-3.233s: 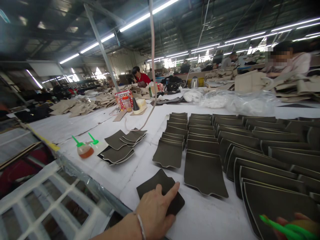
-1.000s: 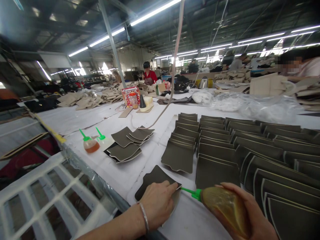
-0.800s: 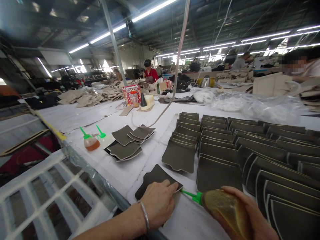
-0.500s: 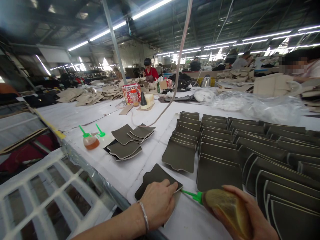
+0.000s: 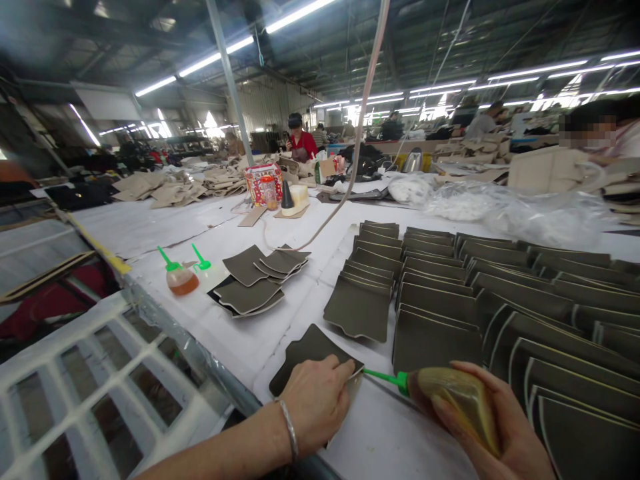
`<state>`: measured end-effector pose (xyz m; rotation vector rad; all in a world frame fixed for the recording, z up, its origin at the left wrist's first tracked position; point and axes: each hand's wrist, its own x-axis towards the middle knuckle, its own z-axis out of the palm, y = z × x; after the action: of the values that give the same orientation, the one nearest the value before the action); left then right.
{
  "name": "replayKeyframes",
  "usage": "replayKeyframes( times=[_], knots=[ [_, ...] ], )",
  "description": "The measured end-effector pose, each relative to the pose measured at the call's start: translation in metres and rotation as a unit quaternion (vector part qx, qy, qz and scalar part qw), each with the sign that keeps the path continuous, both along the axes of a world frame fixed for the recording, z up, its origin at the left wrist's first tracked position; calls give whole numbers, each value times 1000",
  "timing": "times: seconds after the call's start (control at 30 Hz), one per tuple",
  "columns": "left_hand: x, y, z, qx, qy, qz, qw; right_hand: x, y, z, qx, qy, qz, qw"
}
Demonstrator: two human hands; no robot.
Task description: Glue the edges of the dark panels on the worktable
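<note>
My left hand [image 5: 316, 399] presses flat on a dark olive leather piece [image 5: 305, 350] lying near the front edge of the white table [image 5: 150, 230]. My right hand [image 5: 500, 437] grips a soft amber glue bottle [image 5: 457, 401] with a green nozzle [image 5: 383, 377]. The nozzle tip touches the piece's right edge, just beside my left fingers. Rows of the same dark pieces [image 5: 475, 293] overlap across the table to the right.
A loose pile of dark pieces [image 5: 255, 277] and two green-capped bottles [image 5: 180, 273] lie at mid-left. A hose [image 5: 360, 127] hangs from above. A white grid rack [image 5: 75, 387] borders the left. Clear plastic bags [image 5: 500, 207] and other people sit at the far side.
My right hand came up from the bottom right corner with the glue bottle and set its nozzle at the piece's edge. My left hand stayed on the piece, fingers drawn in slightly.
</note>
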<state>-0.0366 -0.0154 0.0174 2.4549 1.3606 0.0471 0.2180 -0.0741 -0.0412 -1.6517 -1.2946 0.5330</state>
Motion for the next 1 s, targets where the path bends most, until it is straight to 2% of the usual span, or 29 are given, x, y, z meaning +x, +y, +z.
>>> replayKeyframes(
  times=[0.1,0.23,0.43,0.6,0.77,1.0],
  knots=[
    [0,0,0,-2,-2,2,1000,-2,0,1,4,-3,-13,1000],
    [1,1,1,-5,-3,2,1000,-2,0,0,-21,25,38,999],
    [0,0,2,-13,-1,8,1000,-5,2,4,-10,32,-12,999],
    [0,-1,1,-13,3,10,1000,-3,2,1,-49,53,31,997],
    [-1,-2,-1,-11,0,14,1000,-5,8,4,-24,76,-10,997],
    [-2,0,-1,-8,-8,11,1000,-4,-1,3,-21,46,0,999]
  ],
)
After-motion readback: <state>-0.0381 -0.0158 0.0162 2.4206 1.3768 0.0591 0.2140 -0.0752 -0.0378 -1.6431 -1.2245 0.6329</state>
